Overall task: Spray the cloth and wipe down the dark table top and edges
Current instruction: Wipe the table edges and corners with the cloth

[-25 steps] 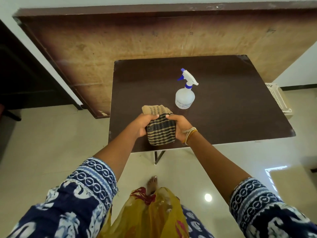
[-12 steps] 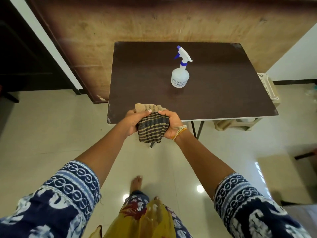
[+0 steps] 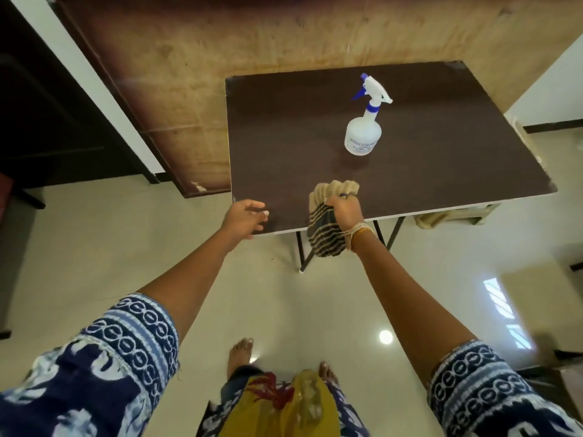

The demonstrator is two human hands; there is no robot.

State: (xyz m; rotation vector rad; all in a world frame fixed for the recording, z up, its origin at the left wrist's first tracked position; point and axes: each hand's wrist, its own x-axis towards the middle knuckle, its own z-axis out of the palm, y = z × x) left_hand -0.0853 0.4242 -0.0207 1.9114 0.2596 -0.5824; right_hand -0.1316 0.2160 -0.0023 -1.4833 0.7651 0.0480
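Note:
The dark table [image 3: 441, 171] stands ahead of me on thin black legs. A white spray bottle [image 3: 362, 134] with a blue trigger stands upright on it, right of centre. My right hand [image 3: 344, 211] grips a bunched striped cloth [image 3: 325, 238], tan at the top and dark with stripes below. The cloth hangs over the table's near edge. My left hand [image 3: 244, 217] hovers at the table's near left corner with its fingers loosely apart, holding nothing.
A large brown board [image 3: 284, 36] leans against the wall behind the table. A pale plastic basket [image 3: 454, 217] sits on the floor under the table's right side. Dark furniture [image 3: 47, 121] stands at the left. Glossy tile floor lies around my bare feet.
My left hand let go of the cloth and moved left toward the table's corner. The right hand alone holds the cloth at the near edge. The view shifted left.

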